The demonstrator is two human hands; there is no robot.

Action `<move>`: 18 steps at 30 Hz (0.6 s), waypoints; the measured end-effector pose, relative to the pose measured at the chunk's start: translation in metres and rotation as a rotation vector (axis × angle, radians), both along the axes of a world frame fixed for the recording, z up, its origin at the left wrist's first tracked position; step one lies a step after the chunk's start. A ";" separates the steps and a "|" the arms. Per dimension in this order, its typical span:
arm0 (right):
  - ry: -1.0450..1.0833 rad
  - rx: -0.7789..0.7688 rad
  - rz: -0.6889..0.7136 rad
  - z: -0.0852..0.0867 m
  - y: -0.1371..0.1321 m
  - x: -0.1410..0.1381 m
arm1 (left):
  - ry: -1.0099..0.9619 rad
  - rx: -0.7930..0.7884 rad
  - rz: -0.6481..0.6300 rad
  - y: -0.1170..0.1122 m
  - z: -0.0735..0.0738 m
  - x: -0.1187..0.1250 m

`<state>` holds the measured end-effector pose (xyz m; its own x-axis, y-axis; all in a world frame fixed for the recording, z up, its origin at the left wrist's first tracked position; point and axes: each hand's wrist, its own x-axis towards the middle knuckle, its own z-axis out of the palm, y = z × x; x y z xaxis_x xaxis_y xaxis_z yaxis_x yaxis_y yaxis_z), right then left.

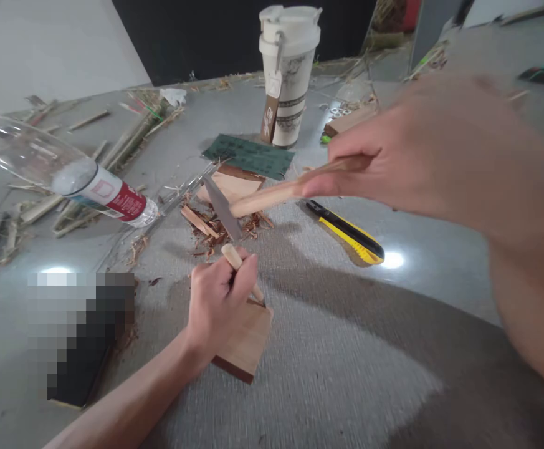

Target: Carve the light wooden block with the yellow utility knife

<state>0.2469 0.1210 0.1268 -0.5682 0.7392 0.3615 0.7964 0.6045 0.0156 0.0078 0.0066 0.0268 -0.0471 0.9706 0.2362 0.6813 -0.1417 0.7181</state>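
My left hand (222,299) is closed round the wooden handle of a small chisel (232,256). The chisel slants down to the far right edge of a pale wood block (248,343), and the side of that hand rests over the block. Higher up on the right, my right hand (393,143) grips a hammer (267,197) by its wooden handle. The hammer's thin metal head hangs in the air just above the chisel's butt end, apart from it. Motion slightly blurs my right hand. The chisel's tip is too small to make out clearly.
Beyond the hammer lie wood shavings (201,224), another wood block (238,184) and a green patterned sheet (250,156). A yellow-black utility knife (346,234) lies right. A lidded cup (290,75) stands behind, a plastic bottle (66,168) left, near a partly pixelated black object (82,368).
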 end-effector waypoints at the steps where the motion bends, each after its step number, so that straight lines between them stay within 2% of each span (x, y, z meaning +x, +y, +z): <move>1: 0.005 0.004 -0.014 -0.001 0.000 0.000 | -0.002 0.004 -0.002 0.000 0.000 0.000; 5: 0.180 -0.107 0.053 -0.002 0.001 0.000 | -0.007 0.019 -0.009 -0.001 -0.001 0.000; 9: 0.000 -0.046 0.036 0.001 -0.001 -0.001 | -0.003 0.014 -0.014 -0.001 -0.001 -0.001; 11: 0.082 -0.030 0.010 0.002 -0.002 -0.001 | -0.002 0.021 -0.011 -0.001 -0.001 0.000; 13: 0.178 -0.059 0.042 0.002 -0.003 -0.001 | -0.002 0.022 -0.010 -0.001 -0.001 0.000; 18: -0.008 0.002 0.018 0.002 -0.002 0.000 | -0.005 0.039 -0.030 -0.001 -0.002 -0.001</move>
